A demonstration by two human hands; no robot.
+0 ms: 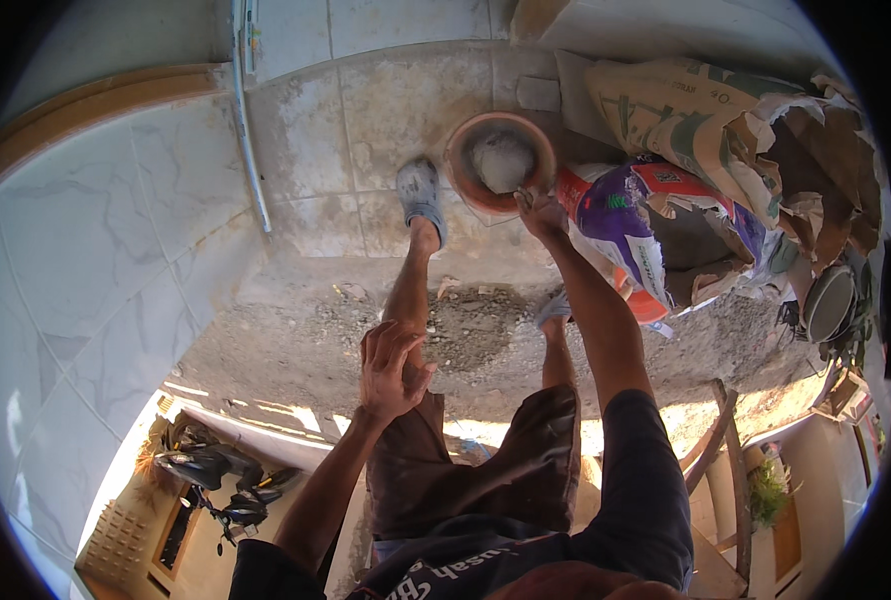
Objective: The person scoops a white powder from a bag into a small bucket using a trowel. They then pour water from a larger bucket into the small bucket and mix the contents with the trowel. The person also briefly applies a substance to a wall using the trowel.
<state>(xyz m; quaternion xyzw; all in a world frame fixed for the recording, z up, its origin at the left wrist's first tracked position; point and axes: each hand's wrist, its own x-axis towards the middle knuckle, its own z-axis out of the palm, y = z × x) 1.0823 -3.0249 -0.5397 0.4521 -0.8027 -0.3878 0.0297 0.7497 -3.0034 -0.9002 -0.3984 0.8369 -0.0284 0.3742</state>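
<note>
Beside a torn purple, red and white sack (605,220) at two o'clock, a round terracotta-coloured basin (455,160) is set just past twelve on the pale tiled floor (300,225). Its handling is judged to be the step in hand. The hands are held apart: the basin's rim is met at its five o'clock by the right hand (542,213), though whether it is clamped cannot be told; the loosely bent left hand (393,372), at seven o'clock, is seemingly rested on the left leg (405,300). For any shift, a sure rim grip would be called for. Inside the basin, a pale grey, powdery-looking mound (503,162) is held.
</note>
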